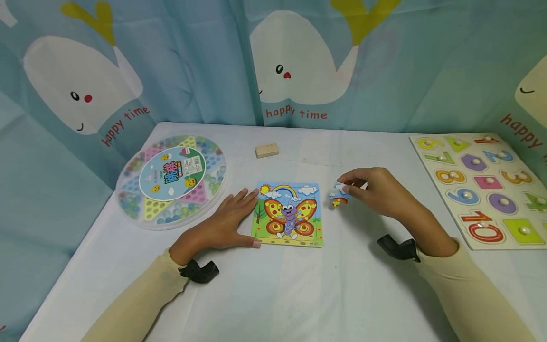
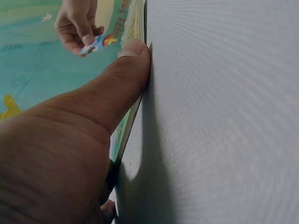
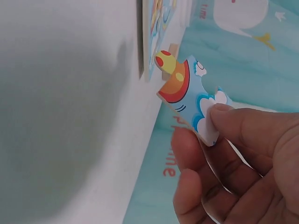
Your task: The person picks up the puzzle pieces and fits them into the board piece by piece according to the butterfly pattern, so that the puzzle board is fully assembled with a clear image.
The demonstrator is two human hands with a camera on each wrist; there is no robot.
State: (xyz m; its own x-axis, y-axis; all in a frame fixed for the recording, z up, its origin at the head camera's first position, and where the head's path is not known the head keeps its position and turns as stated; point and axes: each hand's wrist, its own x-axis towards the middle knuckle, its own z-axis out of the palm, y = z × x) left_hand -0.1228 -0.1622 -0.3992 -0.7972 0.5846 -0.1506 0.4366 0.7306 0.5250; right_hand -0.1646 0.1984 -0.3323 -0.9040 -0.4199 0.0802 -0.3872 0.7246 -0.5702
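Observation:
A square butterfly puzzle board (image 1: 288,216) lies flat on the white table, with a sun, rainbow and clouds printed along its top. My left hand (image 1: 222,223) rests against the board's left side, fingers spread, the thumb near its lower left corner. In the left wrist view, the left thumb (image 2: 117,84) touches the board's edge. To the right of the board, my right hand (image 1: 380,192) pinches a jigsaw piece (image 3: 189,95) between thumb and fingers, above the table. The piece is pale blue with white clouds and an orange, red and yellow wing part.
At the left lies a round marble board game (image 1: 151,211) under a clear lid. A small wooden block (image 1: 267,150) sits behind the puzzle. On the right is a number-and-shape peg board (image 1: 470,183). A whale-print curtain (image 1: 205,61) hangs along the table's far edge.

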